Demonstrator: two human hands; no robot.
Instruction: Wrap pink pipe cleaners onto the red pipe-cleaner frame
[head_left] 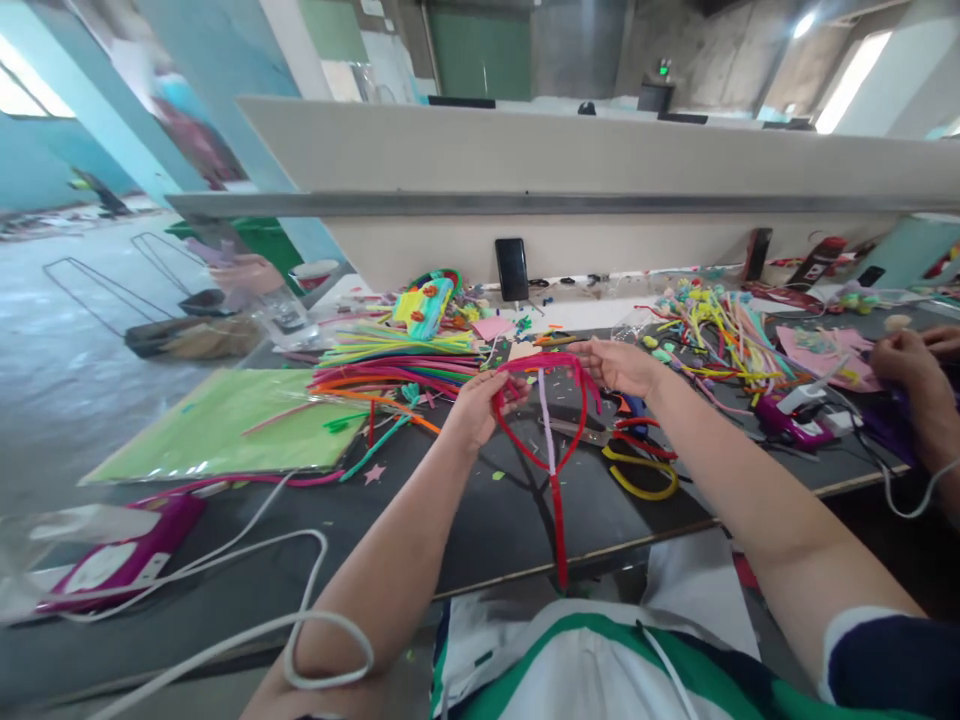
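Observation:
Between my hands, above the dark tabletop (480,535), hangs a shape bent from pipe cleaners (584,420), with a red loop, a pink top strand, a lilac middle strand and a red tail pointing toward me. My left hand (480,405) pinches its upper left side. The fingers of my right hand (619,365) are closed on the pink strand at the upper right. Just beyond the shape, to the right, lie scissors (581,432) with red handles, partly covered by it, beside a yellow bent strip (634,485).
Bundled coloured pipe cleaners (397,370) and a green sheet pack (225,425) occupy the left. A phone (511,270) leans on the partition (637,245). Purple power strips (135,550) with white cables flank the workspace. Another person's hand (904,365) is at far right.

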